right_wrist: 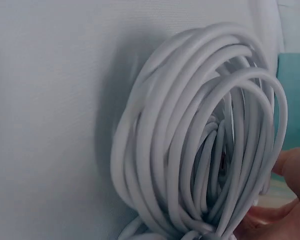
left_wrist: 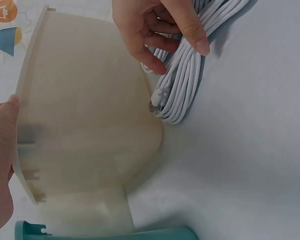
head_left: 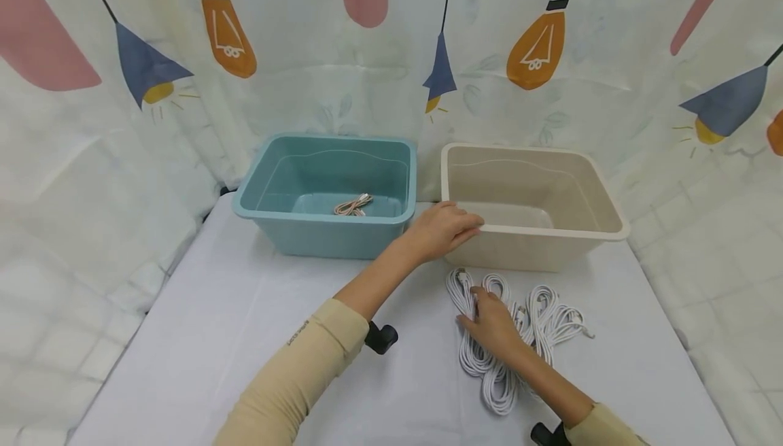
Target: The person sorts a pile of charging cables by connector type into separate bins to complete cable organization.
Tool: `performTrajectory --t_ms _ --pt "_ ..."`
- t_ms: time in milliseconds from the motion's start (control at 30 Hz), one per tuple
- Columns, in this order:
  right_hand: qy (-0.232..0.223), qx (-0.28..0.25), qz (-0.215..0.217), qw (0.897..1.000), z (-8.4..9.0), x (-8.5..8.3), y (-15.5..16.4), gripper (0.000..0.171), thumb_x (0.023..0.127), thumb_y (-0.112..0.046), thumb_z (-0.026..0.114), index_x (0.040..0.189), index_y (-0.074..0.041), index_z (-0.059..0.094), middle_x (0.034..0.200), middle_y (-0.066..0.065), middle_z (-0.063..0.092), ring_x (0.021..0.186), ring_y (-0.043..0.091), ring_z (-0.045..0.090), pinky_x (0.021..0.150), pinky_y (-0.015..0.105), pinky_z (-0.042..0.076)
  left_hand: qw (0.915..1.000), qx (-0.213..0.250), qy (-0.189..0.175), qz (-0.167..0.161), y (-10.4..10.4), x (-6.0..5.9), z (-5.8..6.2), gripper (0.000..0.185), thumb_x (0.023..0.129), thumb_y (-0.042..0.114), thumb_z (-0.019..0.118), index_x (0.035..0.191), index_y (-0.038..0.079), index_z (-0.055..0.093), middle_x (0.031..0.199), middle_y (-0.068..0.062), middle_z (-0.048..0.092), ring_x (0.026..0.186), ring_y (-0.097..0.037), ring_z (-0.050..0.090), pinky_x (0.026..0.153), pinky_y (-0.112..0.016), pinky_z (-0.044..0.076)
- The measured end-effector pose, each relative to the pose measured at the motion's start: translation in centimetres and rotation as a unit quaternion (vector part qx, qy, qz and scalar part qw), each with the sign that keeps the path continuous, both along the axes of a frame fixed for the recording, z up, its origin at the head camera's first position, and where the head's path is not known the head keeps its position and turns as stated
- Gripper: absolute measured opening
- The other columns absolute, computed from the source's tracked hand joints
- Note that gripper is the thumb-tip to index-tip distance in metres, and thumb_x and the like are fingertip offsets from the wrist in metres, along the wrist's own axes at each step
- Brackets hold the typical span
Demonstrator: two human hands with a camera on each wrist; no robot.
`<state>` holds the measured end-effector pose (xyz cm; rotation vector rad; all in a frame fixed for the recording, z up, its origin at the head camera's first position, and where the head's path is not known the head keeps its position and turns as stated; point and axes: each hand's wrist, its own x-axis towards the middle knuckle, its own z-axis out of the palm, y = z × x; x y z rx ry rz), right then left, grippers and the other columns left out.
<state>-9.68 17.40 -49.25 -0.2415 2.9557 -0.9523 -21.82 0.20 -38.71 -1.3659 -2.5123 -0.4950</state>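
The leftmost white cable bundle (head_left: 470, 357) lies on the table (head_left: 214, 364), in front of the beige bin (head_left: 532, 250). It is wound in long loops, and a connector (left_wrist: 154, 106) with a metal end shows at its tip in the left wrist view. The right hand (head_left: 494, 323) holds this bundle, with the thumb on one side and the curled fingers on the other; the firmness of the hold cannot be told. The other white cable bundles (head_left: 542, 317) lie against it, to the right and toward the person.

The left hand (head_left: 443, 230) grips the rim of the beige bin at its near left corner. The beige bin stands upright, directly behind the cables. To its left, just beside it, stands the turquoise bin (head_left: 324, 217), also upright. A thin pale pinkish-brown cable (head_left: 351, 207), bundled, lies inside the turquoise bin.

Both forearms wear tan sleeves (head_left: 293, 371). A black fitting (head_left: 381, 338) shows beside the left cuff, and another at the right cuff. White cloth covers the table. Behind the bins hangs a pale curtain (head_left: 367, 92) printed with orange bulbs and blue lamps
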Motion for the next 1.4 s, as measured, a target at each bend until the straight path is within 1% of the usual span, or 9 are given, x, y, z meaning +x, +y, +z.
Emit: performTrajectory --t_ms 67,167,300,500,733,933,1133,1300,1400 --pt "0.004 0.02 -0.004 1.0 0.0 0.0 -0.3 0.061 0.086 -0.009 0.085 0.132 0.016 0.055 0.1 0.026 0.068 0.087 0.038 0.068 0.079 0.053 0.059 1.0 0.0 -0.001 0.001 0.0 0.0 0.1 0.025 0.108 0.023 0.063 0.126 0.01 0.075 0.115 -0.003 0.08 0.108 -0.017 0.075 0.121 -0.043 0.041" --pt "0.004 0.048 -0.013 0.999 -0.1 0.0 -0.8 0.064 0.084 -0.009 0.086 0.133 0.017 0.053 0.11 0.036 0.067 0.096 0.049 0.07 0.082 0.059 0.059 1.0 0.002 -0.002 0.0 0.1 0.0 0.1 0.025 0.108 0.024 0.064 0.125 0.01 0.075 0.114 -0.002 0.08 0.108 -0.017 0.075 0.12 -0.043 0.042" --pt "0.001 0.074 -0.025 0.997 -0.2 -0.1 -1.1 0.065 0.082 -0.007 0.084 0.133 0.018 0.052 0.112 0.039 0.066 0.094 0.052 0.07 0.077 0.06 0.06 1.0 -0.001 0.002 0.001 0.1 -0.2 0.1 0.025 0.108 0.025 0.063 0.124 0.011 0.075 0.113 -0.001 0.08 0.107 -0.016 0.075 0.12 -0.042 0.042" --pt "0.009 0.059 -0.032 0.998 0.2 -0.3 -1.1 0.061 0.076 -0.005 0.079 0.129 0.016 0.057 0.105 0.033 0.07 0.093 0.048 0.07 0.076 0.058 0.059 1.0 -0.009 0.004 0.0 0.1 -0.3 0.1 0.025 0.108 0.025 0.063 0.124 0.011 0.075 0.113 -0.001 0.08 0.106 -0.015 0.075 0.12 -0.042 0.042" --pt "-0.013 0.009 -0.029 0.999 1.1 -0.6 -0.5 0.063 0.077 -0.004 0.076 0.135 0.012 0.058 0.089 0.015 0.071 0.077 0.028 0.066 0.066 0.044 0.056 0.9998 -0.014 -0.013 0.001 0.1 -0.3 0.4 0.026 0.108 0.025 0.063 0.126 0.011 0.075 0.116 -0.001 0.08 0.107 -0.015 0.075 0.12 -0.043 0.041" --pt "-0.02 -0.016 -0.025 0.999 2.5 -0.5 -0.3 0.061 0.08 -0.006 0.078 0.135 0.011 0.058 0.091 0.018 0.073 0.074 0.025 0.068 0.063 0.041 0.056 0.9998 -0.016 -0.013 0.004 0.0 -0.4 0.3 0.026 0.108 0.026 0.063 0.126 0.011 0.075 0.115 0.0 0.08 0.106 -0.014 0.075 0.12 -0.041 0.042" --pt "-0.014 -0.021 -0.028 0.999 3.8 -0.3 0.0 0.057 0.082 -0.008 0.082 0.133 0.008 0.062 0.092 0.017 0.073 0.067 0.019 0.061 0.058 0.036 0.051 0.9996 -0.018 -0.019 0.006 0.1 -0.4 0.3 0.026 0.108 0.026 0.063 0.127 0.011 0.075 0.116 -0.001 0.08 0.106 -0.014 0.075 0.121 -0.041 0.041" --pt "-0.016 -0.034 -0.02 0.999 4.6 0.0 0.5 0.049 0.084 -0.008 0.081 0.129 0.006 0.066 0.094 0.018 0.073 0.062 0.016 0.054 0.059 0.035 0.047 0.9994 -0.023 -0.026 0.007 0.1 -0.4 0.4 0.027 0.109 0.026 0.062 0.127 0.011 0.074 0.116 -0.001 0.08 0.106 -0.014 0.075 0.122 -0.042 0.04" --pt "-0.028 -0.041 -0.008 0.999 4.9 0.3 0.9 0.048 0.087 -0.008 0.08 0.13 0.006 0.065 0.097 0.018 0.074 0.063 0.014 0.056 0.059 0.033 0.048 0.9991 -0.026 -0.032 0.009 0.1 -0.4 0.5 0.028 0.109 0.027 0.062 0.128 0.011 0.074 0.117 -0.001 0.08 0.108 -0.015 0.075 0.122 -0.042 0.039"
